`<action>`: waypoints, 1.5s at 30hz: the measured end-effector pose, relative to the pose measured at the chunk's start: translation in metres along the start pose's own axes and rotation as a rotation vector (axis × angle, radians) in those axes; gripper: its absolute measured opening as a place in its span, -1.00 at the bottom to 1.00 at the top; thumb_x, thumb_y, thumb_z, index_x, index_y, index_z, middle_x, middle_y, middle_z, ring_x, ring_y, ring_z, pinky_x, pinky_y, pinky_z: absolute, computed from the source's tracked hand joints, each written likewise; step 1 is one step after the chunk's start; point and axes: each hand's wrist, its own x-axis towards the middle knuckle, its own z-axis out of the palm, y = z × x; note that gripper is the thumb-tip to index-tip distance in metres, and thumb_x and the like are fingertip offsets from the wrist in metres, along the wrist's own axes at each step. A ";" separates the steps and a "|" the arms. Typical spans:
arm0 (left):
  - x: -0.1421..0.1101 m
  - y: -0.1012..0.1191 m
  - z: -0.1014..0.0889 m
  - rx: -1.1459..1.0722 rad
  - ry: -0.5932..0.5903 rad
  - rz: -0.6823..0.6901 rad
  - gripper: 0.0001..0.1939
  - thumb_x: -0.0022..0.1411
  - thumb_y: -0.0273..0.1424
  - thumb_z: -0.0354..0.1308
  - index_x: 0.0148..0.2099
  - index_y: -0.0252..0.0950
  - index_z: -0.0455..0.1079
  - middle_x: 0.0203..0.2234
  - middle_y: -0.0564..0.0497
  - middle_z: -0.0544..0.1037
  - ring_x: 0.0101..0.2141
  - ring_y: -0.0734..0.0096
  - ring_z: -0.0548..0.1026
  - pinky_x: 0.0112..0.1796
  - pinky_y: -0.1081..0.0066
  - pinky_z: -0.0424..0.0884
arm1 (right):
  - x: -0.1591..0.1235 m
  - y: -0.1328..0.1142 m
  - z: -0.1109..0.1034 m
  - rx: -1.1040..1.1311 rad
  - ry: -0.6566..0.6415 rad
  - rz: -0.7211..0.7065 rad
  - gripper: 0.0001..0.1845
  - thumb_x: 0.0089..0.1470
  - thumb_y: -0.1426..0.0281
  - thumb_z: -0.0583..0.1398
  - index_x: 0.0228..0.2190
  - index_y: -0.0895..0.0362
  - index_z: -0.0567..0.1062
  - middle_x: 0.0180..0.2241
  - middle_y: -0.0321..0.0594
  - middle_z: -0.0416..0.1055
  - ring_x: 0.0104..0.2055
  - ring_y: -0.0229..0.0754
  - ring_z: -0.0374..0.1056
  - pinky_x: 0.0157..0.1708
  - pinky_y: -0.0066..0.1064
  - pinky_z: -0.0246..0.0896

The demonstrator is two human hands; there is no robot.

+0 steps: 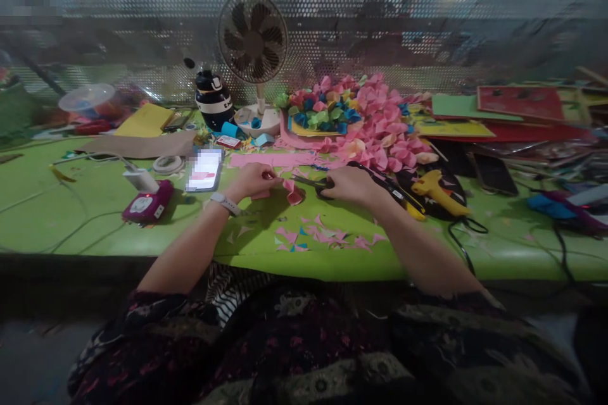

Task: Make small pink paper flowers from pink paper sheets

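My left hand (254, 181), with a white watch band at the wrist, is closed in a pinch at the edge of a small curled piece of pink paper (293, 193). In my right hand (352, 186) is a pair of scissors (311, 181), its blades pointing left toward that paper. The fingers partly cover the scissor handles, and I cannot tell whether the blades touch the paper. Behind both hands lies a flat pink paper strip (270, 159). Pink and blue paper scraps (327, 237) are scattered nearer the table's front edge.
A heap of pink paper petals (380, 117) stands behind my right hand, beside a tray of coloured paper pieces (289, 135). A yellow glue gun (439, 193) with a cable lies right. A phone (205, 171), fan (253, 38) and black bottle (213, 104) are left of centre.
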 end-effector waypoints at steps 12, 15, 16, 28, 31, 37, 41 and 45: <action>-0.007 0.015 0.014 0.085 -0.095 0.267 -0.88 0.07 -0.36 0.24 -0.30 -0.20 0.58 -0.40 -0.05 0.58 -0.32 0.26 0.47 -0.26 0.36 0.31 | -0.005 -0.034 0.010 0.097 0.067 -0.207 -0.79 0.15 0.24 0.19 -0.38 0.13 0.48 -0.27 -0.05 0.50 -0.29 -0.08 0.34 -0.43 -0.35 -0.01; -0.007 0.017 0.013 0.073 -0.108 0.256 -0.89 0.05 -0.40 0.23 -0.33 -0.22 0.57 -0.40 -0.04 0.58 -0.32 0.27 0.48 -0.25 0.36 0.32 | -0.004 -0.044 0.016 0.041 0.063 -0.175 -0.84 0.14 0.32 0.18 -0.34 0.15 0.50 -0.26 -0.03 0.51 -0.27 -0.05 0.37 -0.43 -0.34 -0.01; -0.008 0.017 0.012 0.063 -0.104 0.250 -0.89 0.04 -0.41 0.22 -0.34 -0.22 0.57 -0.40 -0.03 0.58 -0.32 0.27 0.48 -0.24 0.36 0.33 | -0.003 -0.045 0.017 0.029 0.064 -0.162 -0.86 0.13 0.35 0.17 -0.33 0.15 0.50 -0.27 -0.03 0.52 -0.26 -0.04 0.38 -0.43 -0.34 0.00; -0.004 0.009 0.019 -0.210 0.096 0.172 -0.86 0.10 -0.30 0.27 -0.30 -0.23 0.59 -0.35 -0.08 0.63 -0.32 0.28 0.54 -0.24 0.36 0.42 | 0.007 -0.027 0.017 0.250 0.195 -0.132 -0.88 0.11 0.41 0.19 -0.36 0.14 0.55 -0.31 -0.13 0.55 -0.28 -0.12 0.39 -0.34 -0.36 0.10; -0.005 0.012 0.023 -0.331 0.086 0.091 -0.81 0.10 -0.25 0.30 -0.27 -0.24 0.60 -0.32 -0.09 0.65 -0.30 0.29 0.56 -0.22 0.37 0.44 | 0.005 -0.029 0.016 0.370 0.292 -0.166 -0.89 0.11 0.42 0.20 -0.36 0.16 0.55 -0.31 -0.13 0.55 -0.31 -0.15 0.38 -0.30 -0.36 0.14; -0.007 0.016 0.027 -0.586 -0.016 -0.027 -0.79 0.05 -0.29 0.35 -0.27 -0.29 0.59 -0.33 -0.09 0.66 -0.32 0.34 0.58 -0.22 0.37 0.46 | -0.007 -0.044 0.015 0.464 0.333 -0.211 -0.86 0.15 0.42 0.19 -0.31 0.17 0.56 -0.31 -0.11 0.54 -0.36 -0.19 0.35 -0.32 -0.37 0.16; -0.007 0.016 0.025 -0.630 -0.024 -0.005 -0.79 0.05 -0.30 0.35 -0.28 -0.32 0.58 -0.34 -0.09 0.65 -0.31 0.36 0.59 -0.17 0.34 0.47 | -0.008 -0.046 0.016 0.430 0.356 -0.232 -0.88 0.14 0.43 0.20 -0.32 0.16 0.56 -0.33 -0.14 0.55 -0.38 -0.22 0.34 -0.35 -0.39 0.15; -0.008 0.018 0.023 -0.616 -0.042 -0.013 -0.72 0.03 -0.26 0.36 -0.25 -0.36 0.56 -0.33 -0.10 0.66 -0.30 0.33 0.59 -0.16 0.31 0.49 | -0.004 -0.043 0.022 0.432 0.403 -0.273 -0.90 0.13 0.45 0.22 -0.34 0.17 0.57 -0.34 -0.16 0.55 -0.40 -0.25 0.33 -0.37 -0.42 0.13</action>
